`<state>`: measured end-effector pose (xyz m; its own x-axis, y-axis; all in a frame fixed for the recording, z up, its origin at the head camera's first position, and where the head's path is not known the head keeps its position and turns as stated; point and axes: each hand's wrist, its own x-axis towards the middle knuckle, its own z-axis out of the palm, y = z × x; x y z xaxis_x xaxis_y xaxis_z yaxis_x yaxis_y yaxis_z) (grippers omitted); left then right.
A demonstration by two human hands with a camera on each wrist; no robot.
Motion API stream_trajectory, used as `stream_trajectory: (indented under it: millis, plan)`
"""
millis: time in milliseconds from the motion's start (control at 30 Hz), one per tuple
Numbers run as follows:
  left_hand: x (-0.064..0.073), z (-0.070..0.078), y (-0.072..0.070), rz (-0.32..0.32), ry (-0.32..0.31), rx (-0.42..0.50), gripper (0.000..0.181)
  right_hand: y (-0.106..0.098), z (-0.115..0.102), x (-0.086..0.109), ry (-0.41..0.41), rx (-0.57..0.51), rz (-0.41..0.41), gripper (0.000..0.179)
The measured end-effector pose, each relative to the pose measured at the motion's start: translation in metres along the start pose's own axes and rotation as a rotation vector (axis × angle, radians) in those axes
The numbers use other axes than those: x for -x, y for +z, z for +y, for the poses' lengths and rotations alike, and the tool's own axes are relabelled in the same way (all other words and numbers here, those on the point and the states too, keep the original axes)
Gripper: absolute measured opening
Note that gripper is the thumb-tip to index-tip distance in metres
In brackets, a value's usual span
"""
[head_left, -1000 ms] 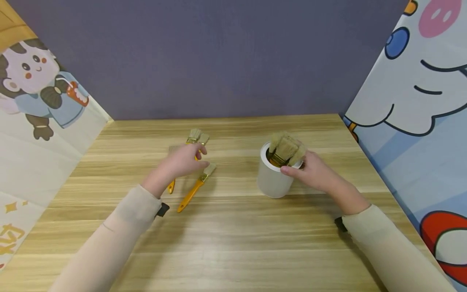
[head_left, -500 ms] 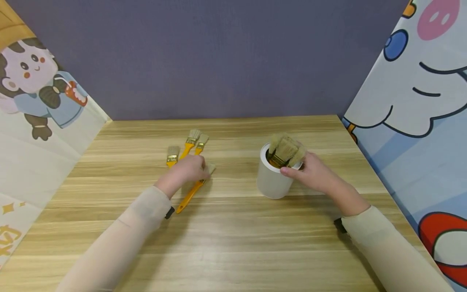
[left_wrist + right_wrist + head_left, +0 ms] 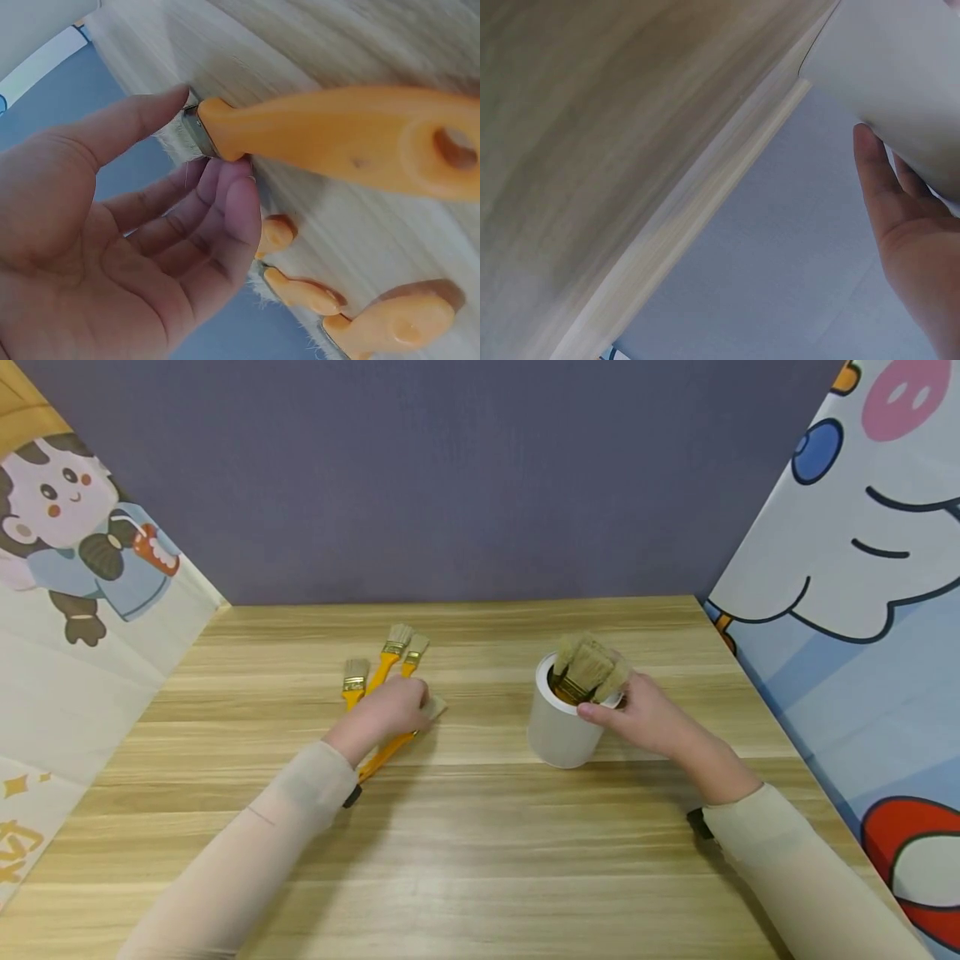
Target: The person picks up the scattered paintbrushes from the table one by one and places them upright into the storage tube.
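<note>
My left hand (image 3: 384,708) pinches a flat paintbrush (image 3: 387,755) at its metal ferrule, thumb on one side and fingertips on the other. In the left wrist view the orange handle (image 3: 337,135) with its hanging hole points away from the palm. Pale bristles (image 3: 435,707) peek out past the knuckles in the head view. My right hand (image 3: 645,714) holds a white can (image 3: 562,739) at its far right side, thumb at the rim. Several paintbrushes (image 3: 587,670) stand in the can, bristles up. Fingers (image 3: 874,161) lie along the can's wall in the right wrist view.
Three more orange-handled paintbrushes lie just beyond my left hand: a left one (image 3: 355,677), a middle one (image 3: 388,658) and a right one (image 3: 412,656). A wood-grain table (image 3: 480,860) bears everything. A dark grey-purple wall (image 3: 465,485) and printed side panels (image 3: 847,552) enclose it.
My left hand has come down and toward the right onto the nearest paintbrush, and its fingers have closed at the ferrule. The brush handle has shifted slightly. My right hand and the can stay put.
</note>
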<state>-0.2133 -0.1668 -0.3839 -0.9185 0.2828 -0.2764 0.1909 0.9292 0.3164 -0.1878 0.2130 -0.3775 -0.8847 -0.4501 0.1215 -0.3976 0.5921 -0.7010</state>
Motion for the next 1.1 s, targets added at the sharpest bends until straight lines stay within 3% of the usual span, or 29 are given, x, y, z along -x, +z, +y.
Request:
stream_trajectory:
  millis: [133,467,700,1100]
  plan:
    - [0.001,0.003,0.0,0.012,-0.015,-0.02,0.019,0.0,0.0,0.0,-0.001,-0.012,-0.002,0.075]
    - [0.002,0.005,-0.001,-0.009,-0.127,-0.057,0.037,0.001,0.002,-0.001,-0.012,-0.027,0.008,0.08]
    - [0.0,0.009,-0.003,-0.034,-0.113,-0.019,0.042,0.001,0.003,-0.001,-0.016,-0.021,0.011,0.082]
    - [-0.005,0.01,-0.004,-0.006,-0.067,-0.037,0.027,-0.002,0.001,0.001,-0.007,-0.02,-0.008,0.077]
